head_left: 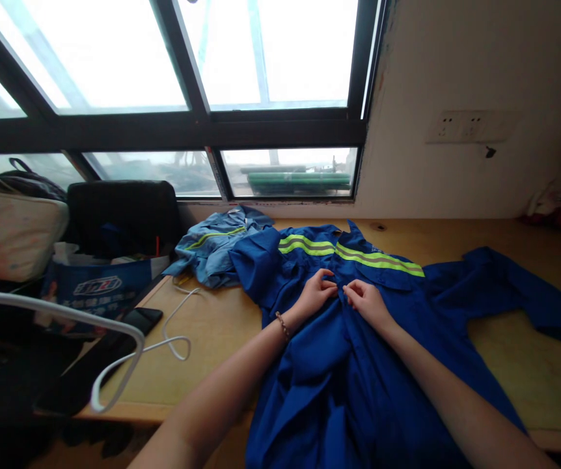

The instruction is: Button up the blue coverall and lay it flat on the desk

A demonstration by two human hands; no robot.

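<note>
A dark blue work coverall (pixel 310 352) lies front up, with yellow-green and grey reflective strips across its chest. Its lower part hangs over the table's near edge. My left hand (pixel 315 293), a beaded bracelet at the wrist, is closed on one side of the front opening, below the chest strip. Right beside it, my right hand (pixel 364 301) pinches the opposite edge of the same opening. The fingertips of both hands nearly meet at the placket; any fastener between them is too small to make out. One sleeve stretches far to the right.
A lighter blue garment (pixel 217 244) lies crumpled on the wooden table (pixel 217 326), back left. A white cable (pixel 136 352) loops at the left near a dark phone (pixel 144 319). Beyond stand a blue printed bag (pixel 99 286) and a black chair (pixel 124 212). Window and wall close off the back.
</note>
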